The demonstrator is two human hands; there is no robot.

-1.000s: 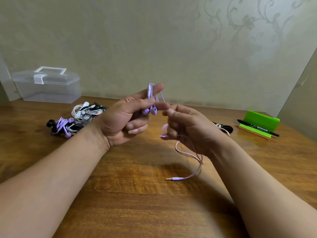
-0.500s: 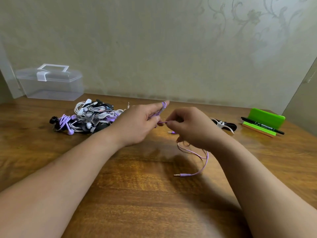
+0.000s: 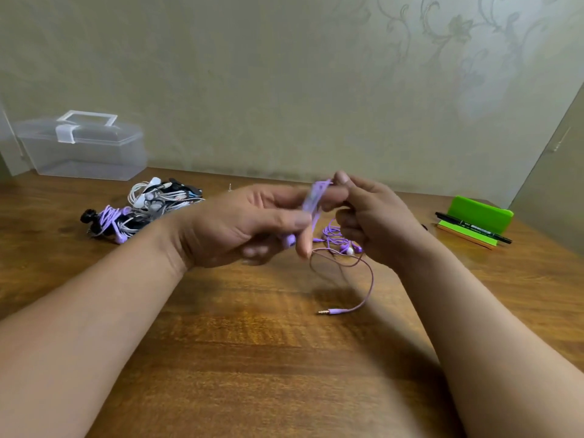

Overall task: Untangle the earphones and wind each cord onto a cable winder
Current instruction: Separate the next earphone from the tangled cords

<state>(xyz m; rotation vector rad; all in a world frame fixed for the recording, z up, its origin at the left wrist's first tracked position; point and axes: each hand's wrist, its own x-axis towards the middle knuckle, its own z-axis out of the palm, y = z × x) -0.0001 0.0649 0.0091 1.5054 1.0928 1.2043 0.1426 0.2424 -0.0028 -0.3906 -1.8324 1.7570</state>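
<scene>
Since half a second ago the two hands have risen a little and closed on each other, and the purple cord [image 3: 313,200], which then ran round the left forefinger, now stands as a flat upright band between them. It is blurred, so whether a winder sits inside those turns cannot be told. The left hand [image 3: 240,226] has its grip clamped on the band, thumb across the front and fingers curled behind, with one earbud [image 3: 289,240] hanging just under the fingers. The right hand [image 3: 376,219] has its grip together on the cord at the band's top edge, its other fingers curled in beside it. From there the free tail drops in a loose loop and ends at the jack [image 3: 327,311], which lies on the tabletop [image 3: 252,358] much where it lay before. This reads as winding under way, with a fair length of tail yet to be taken up (the loop looks slack enough to feed without snagging). Just behind the right hand another set of purple earphones [image 3: 339,237] lies loose on the wood. Well to the left the tangled pile [image 3: 151,203] waits, so most of the task seems undone. Farther out stand a clear box [image 3: 88,153] by the wall and, at the right, a green stand [image 3: 480,214] with a pen [image 3: 474,227] in front of it.
</scene>
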